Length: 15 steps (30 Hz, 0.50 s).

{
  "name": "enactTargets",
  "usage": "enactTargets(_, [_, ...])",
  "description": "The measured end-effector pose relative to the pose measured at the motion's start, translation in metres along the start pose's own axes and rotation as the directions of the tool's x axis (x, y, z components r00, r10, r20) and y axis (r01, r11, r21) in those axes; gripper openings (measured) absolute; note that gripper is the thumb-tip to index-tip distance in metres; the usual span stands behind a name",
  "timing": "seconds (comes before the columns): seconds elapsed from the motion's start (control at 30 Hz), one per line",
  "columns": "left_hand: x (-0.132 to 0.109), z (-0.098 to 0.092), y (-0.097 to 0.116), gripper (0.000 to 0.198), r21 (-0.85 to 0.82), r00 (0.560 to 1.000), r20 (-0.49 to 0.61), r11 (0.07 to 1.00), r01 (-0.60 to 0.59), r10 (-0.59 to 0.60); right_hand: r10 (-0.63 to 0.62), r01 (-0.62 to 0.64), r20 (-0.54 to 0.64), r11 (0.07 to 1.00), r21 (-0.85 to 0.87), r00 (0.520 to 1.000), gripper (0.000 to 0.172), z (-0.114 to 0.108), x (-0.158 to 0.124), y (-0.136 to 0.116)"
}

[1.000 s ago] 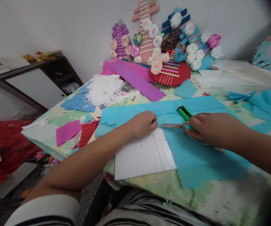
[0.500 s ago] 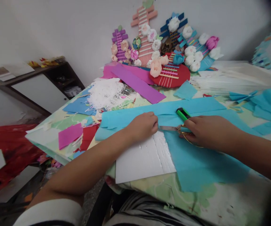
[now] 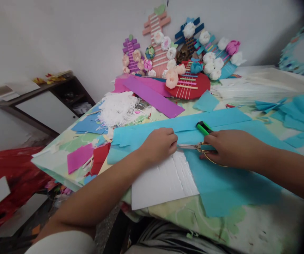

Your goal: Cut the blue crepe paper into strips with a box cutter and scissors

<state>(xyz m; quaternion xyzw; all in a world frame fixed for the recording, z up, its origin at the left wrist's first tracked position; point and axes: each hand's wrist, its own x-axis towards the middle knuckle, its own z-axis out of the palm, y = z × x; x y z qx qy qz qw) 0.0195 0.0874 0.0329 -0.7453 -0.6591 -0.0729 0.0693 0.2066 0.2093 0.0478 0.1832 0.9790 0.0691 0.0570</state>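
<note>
My right hand (image 3: 227, 146) grips a pair of scissors (image 3: 198, 147) by the handles, the blades pointing left toward my other hand. My left hand (image 3: 162, 143) is closed at the blade tips, over the blue paper (image 3: 247, 180); what its fingers pinch is too small to make out. Under and below it lies a white board (image 3: 162, 183) with a ridged right edge. A green and black cutter (image 3: 204, 128) rests on the blue paper just above the scissors. Another blue strip (image 3: 220, 118) runs across behind both hands.
Decorated craft pieces with paper flowers (image 3: 171, 77) lean against the wall. White shredded strands (image 3: 119, 107), a purple strip (image 3: 154, 97) and blue scraps (image 3: 297, 114) lie on the table. A low cabinet (image 3: 46, 109) stands left.
The camera view has shifted slightly. Both hands stay in nearly the same place, with the scissors still in my right hand.
</note>
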Motion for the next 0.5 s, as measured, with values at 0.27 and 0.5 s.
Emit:
enactTargets(0.27, [-0.009, -0.009, -0.003, 0.021, -0.007, 0.999, 0.053, 1.0, 0.01, -0.009, -0.044, 0.043, -0.018, 0.998, -0.043, 0.999, 0.032, 0.001, 0.004, -0.001])
enactTargets(0.5, [-0.015, -0.002, -0.005, 0.019, -0.022, 0.99, 0.14, 1.0, -0.017, 0.02, -0.082, 0.082, 0.007, 0.992, -0.092, 0.997, 0.029, -0.001, -0.001, 0.004])
